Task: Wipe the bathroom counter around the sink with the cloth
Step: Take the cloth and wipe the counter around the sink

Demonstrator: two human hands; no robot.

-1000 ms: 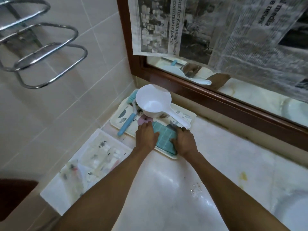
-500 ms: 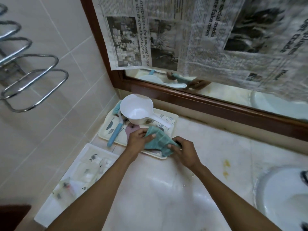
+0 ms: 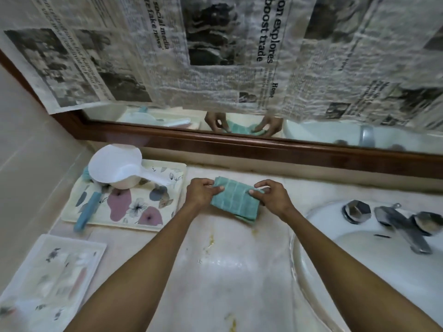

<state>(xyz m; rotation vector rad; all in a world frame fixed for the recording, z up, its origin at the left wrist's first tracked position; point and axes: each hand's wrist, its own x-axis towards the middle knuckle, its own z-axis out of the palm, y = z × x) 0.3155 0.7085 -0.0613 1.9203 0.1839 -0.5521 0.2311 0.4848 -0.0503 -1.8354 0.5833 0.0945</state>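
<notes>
A folded teal cloth (image 3: 233, 200) is held over the pale marble counter (image 3: 215, 271), near the back wall. My left hand (image 3: 200, 194) grips its left edge and my right hand (image 3: 272, 196) pinches its right edge. The cloth hangs slightly at its lower right corner. Yellowish stains (image 3: 211, 240) mark the counter in front of the cloth, and another stain (image 3: 231, 323) lies near the front edge. The white sink (image 3: 374, 259) sits at the right with a metal tap (image 3: 402, 226).
A floral tray (image 3: 143, 212) stands left of the cloth, bearing a white scoop (image 3: 115, 168) and a blue-handled brush (image 3: 87, 210). A white tray (image 3: 48, 271) with small items lies at the front left. Newspaper (image 3: 239, 56) covers the wood-framed mirror behind.
Both hands lifted the cloth off the floral tray and carried it right, over the bare counter. The view swung right, bringing the sink and tap into sight.
</notes>
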